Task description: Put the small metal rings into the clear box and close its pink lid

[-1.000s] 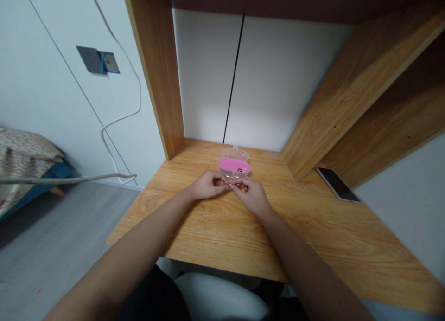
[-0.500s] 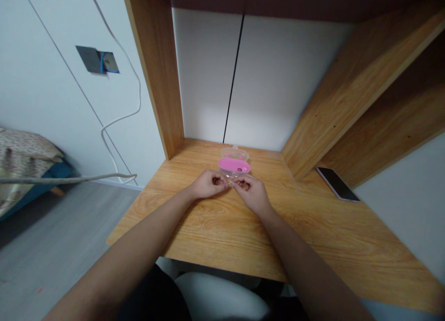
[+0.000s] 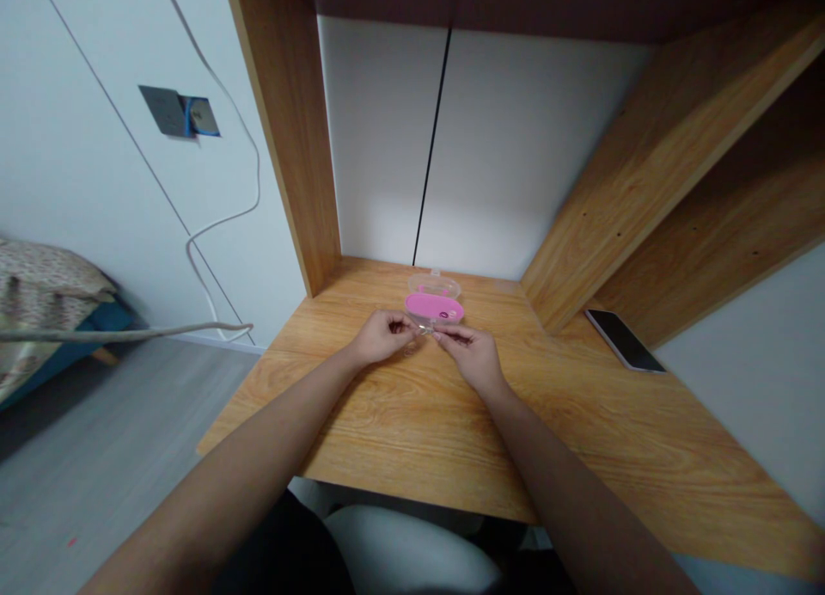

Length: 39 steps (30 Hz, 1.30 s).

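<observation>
A small clear plastic case with a pink insert (image 3: 434,303) lies open on the wooden desk (image 3: 400,423), near the back. Just in front of it my left hand (image 3: 381,334) and my right hand (image 3: 473,354) meet, fingers curled and pinched together. Between the fingertips there is a tiny pale item (image 3: 425,328) that I cannot make out. Both forearms reach in from the bottom of the view.
A dark phone (image 3: 624,340) lies on the desk's right part under a slanted wooden shelf side. A wooden upright stands at the left back. A white cable hangs from a wall socket (image 3: 180,113) at the left. A bed edge shows far left.
Both hands have shifted slightly up and toward the case, and the right hand has turned a little. The pinch between the fingertips stays.
</observation>
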### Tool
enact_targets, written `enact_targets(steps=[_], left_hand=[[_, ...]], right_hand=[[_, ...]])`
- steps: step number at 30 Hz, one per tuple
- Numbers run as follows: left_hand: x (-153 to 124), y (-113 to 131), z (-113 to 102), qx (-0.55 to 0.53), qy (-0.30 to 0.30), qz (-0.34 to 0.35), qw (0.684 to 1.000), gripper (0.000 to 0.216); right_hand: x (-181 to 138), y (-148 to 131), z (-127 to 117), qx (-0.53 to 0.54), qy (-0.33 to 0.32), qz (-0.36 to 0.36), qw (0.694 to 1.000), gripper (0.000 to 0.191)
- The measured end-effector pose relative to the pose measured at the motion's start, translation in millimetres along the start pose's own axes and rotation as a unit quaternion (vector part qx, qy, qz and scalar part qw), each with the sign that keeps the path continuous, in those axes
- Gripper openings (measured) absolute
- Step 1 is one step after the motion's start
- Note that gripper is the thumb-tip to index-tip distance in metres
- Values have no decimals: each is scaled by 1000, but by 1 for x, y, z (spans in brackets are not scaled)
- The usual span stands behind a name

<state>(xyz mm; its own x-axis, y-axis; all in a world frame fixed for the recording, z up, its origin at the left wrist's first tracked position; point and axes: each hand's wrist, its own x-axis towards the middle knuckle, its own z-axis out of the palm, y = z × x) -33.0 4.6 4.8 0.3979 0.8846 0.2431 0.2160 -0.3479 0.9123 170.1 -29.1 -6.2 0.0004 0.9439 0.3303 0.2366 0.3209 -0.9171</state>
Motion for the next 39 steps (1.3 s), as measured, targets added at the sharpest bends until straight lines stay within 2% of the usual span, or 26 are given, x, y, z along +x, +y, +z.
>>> enact_targets(steps=[7, 13, 18, 25, 39], left_hand=[[3, -5, -1, -21, 30, -2, 999, 27], [4, -6, 0, -36, 25, -6, 999, 31], [3, -5, 0, -45, 22, -12, 999, 32], [3, -7, 0, -32, 13, -9, 999, 33], [-1, -3, 3, -63, -44, -5, 997, 38]], right_hand=[[4, 5, 1, 120, 18, 36, 992, 40], [5, 1, 0, 119, 19, 50, 991, 47], [4, -1, 1, 106, 16, 56, 993, 43], [2, -1, 3, 95, 10, 25, 995, 33], [0, 5, 8, 94, -35, 1, 995, 30]])
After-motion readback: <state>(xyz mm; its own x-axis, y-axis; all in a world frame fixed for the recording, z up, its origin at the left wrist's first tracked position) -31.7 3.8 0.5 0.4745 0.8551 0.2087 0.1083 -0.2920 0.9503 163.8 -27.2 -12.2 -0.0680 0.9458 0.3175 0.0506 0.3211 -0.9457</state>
